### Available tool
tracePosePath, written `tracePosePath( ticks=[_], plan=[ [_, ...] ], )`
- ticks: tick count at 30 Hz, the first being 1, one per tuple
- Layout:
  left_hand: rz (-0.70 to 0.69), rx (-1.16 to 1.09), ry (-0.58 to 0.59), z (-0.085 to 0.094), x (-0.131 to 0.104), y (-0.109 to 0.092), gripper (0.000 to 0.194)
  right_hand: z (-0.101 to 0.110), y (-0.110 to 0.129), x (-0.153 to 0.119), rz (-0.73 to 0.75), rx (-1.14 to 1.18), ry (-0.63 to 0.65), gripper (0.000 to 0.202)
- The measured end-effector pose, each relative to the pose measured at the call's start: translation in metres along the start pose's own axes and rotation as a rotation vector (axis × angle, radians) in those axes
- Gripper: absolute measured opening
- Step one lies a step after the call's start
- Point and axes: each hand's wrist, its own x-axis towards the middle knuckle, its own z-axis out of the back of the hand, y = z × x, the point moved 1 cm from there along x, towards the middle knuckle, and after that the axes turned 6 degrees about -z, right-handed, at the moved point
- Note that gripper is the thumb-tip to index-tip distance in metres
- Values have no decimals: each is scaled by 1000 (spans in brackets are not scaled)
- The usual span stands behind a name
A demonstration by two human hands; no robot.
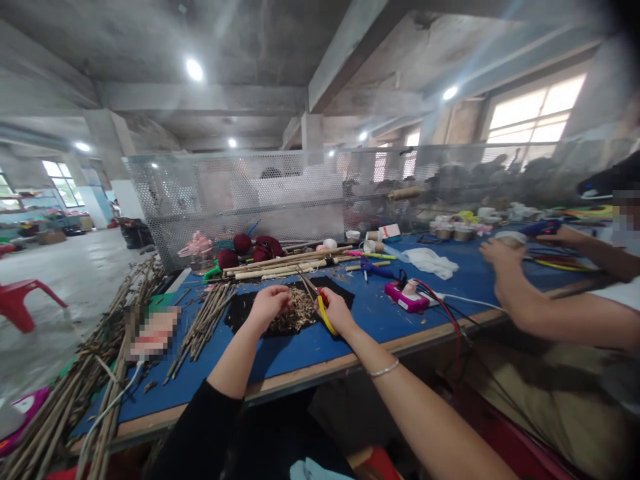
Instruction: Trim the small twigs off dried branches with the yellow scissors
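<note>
My right hand grips a pair of scissors with yellow and red handles, the blades pointing up and left, somewhat apart. Facing it, my left hand is closed, fingertips pinched together at the pile's left side; whatever they hold is too small to tell. Between both hands a heap of small cut wood pieces lies on a black cloth. Left of the cloth rests a bundle of thin brown sticks.
Long twigs cover the table's left end. Behind the cloth lie pale sticks and dark red yarn balls. A pink power strip with cables stands right. A co-worker's hands work farther right. A perforated screen borders the back.
</note>
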Motion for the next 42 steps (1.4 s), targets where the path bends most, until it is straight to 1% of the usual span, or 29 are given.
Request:
tracePosePath(
  ticks=[2,3,5,7,11,13,16,19,21,22,24,27,30,32,35,38,42],
  plan=[
    [53,-194,113,-8,3,7,23,-3,9,-2,55,63,49,26],
    [51,-271,155,-10,3,11,25,-5,14,-2,65,89,75,27],
    [19,-386,199,-14,2,18,31,-12,22,-2,42,137,112,28],
    [-18,-452,190,-15,2,24,34,-22,28,-3,-2,181,140,25],
    [-69,-492,66,-10,3,33,34,-39,37,-7,-26,287,195,22],
    [-80,-492,58,-7,2,33,35,-43,41,-8,-14,335,215,20],
    [-97,-504,66,-2,-1,29,38,-44,45,-6,-5,347,241,21],
    [-114,-525,-2,3,-5,26,38,-38,44,2,-65,225,221,29],
    [-116,-522,-40,5,-7,25,39,-33,39,8,-132,31,179,34],
    [-114,-518,-57,5,-8,25,39,-31,36,10,-168,-87,182,38],
    [-107,-506,-76,5,-10,26,40,-28,32,12,-220,-239,242,44],
    [-94,-470,-85,3,-11,28,40,-25,34,11,-213,-302,351,52],
    [-69,-416,-113,3,-11,30,43,-23,42,9,-197,-333,393,57],
    [-62,-391,-120,3,-10,32,43,-23,48,9,-198,-357,399,60],
    [-70,-378,-90,3,-9,34,41,-21,53,9,-197,-408,390,62],
    [-90,-365,-71,2,-8,36,39,-20,54,9,-170,-487,379,64],
    [-124,-324,-96,1,-8,38,34,-19,53,9,-136,-572,387,70]
  ],
)
